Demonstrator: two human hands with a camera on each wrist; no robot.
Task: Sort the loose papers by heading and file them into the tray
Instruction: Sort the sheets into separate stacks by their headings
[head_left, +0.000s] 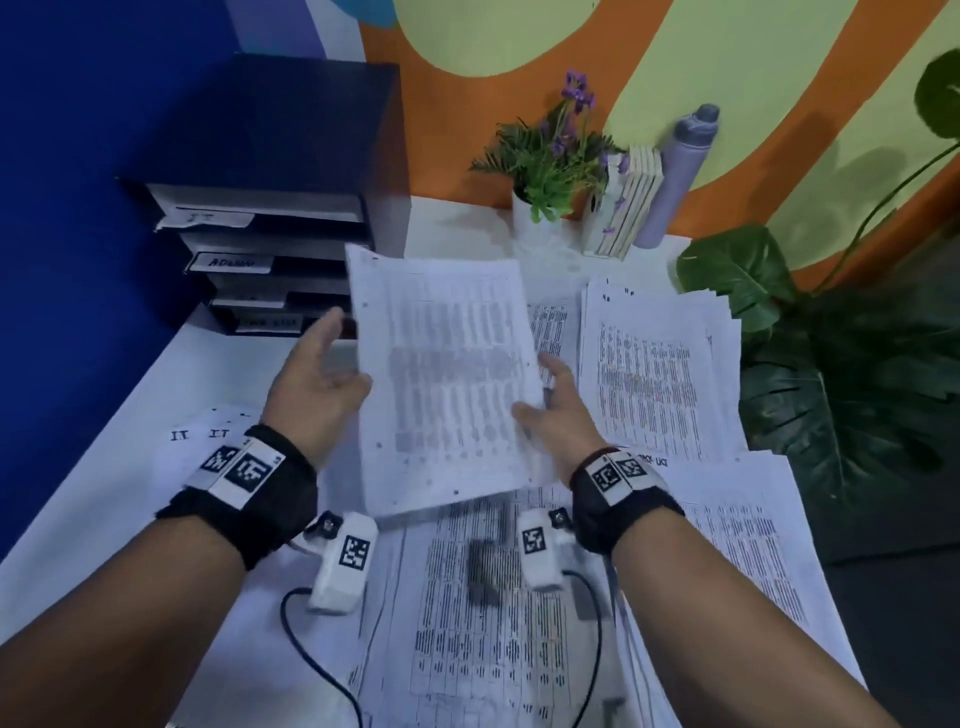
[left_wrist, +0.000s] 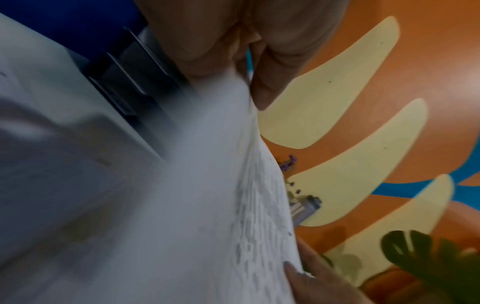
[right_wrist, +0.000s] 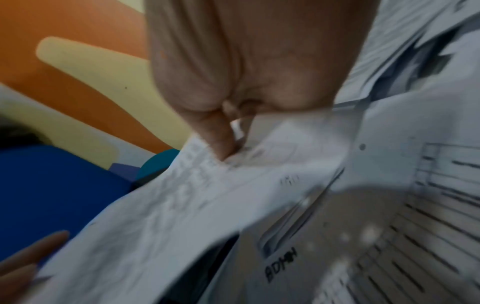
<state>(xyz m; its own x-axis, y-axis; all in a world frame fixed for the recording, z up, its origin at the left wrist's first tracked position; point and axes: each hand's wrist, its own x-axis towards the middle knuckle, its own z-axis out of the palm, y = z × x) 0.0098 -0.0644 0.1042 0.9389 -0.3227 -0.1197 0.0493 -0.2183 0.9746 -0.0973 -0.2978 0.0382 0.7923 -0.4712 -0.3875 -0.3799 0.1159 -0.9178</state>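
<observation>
**Holding one sheaf over the bench, tray still to be fed**

Item in hand: sheaf (head_left: 447, 374) of printed sheets, raised above the middle of the bench (head_left: 104, 519), tilted, its top edge toward the tray (head_left: 270, 208). Heading not legible in the head view.

Left hand (head_left: 317, 384): at the sheaf's left edge, thumb (left_wrist: 262, 82) lying on the printed face with the rest of the hand behind the paper; its grip is grasping the sheaf.

Right hand (head_left: 556, 410): at the sheaf's lower right edge, thumb (right_wrist: 221, 135) pressed on the sheet, paper dimpled under it; its grip likewise grasping the sheaf.

Tray: dark, stacked tiers at the bench's far left corner against the blue wall. Labels read "IT" on the top tier and "ADMIN" on the next; the lower two labels are too blurred to read.

Other stock: a pile (head_left: 660, 364) near the right edge; a spread (head_left: 493, 613) along the near edge; sheets headed "IT" (head_left: 200, 434) at the left edge; one sheet headed "ADMIN" (right_wrist: 281, 265) under the right wrist.

Step, as judged: sorting looks largely done into piles; this sheaf is being squared or carried for filing.

Next move calls for: matching the sheaf's heading to a tier label, levelling the sheets, feeding the leading edge flat into that slot so no corner catches.
</observation>
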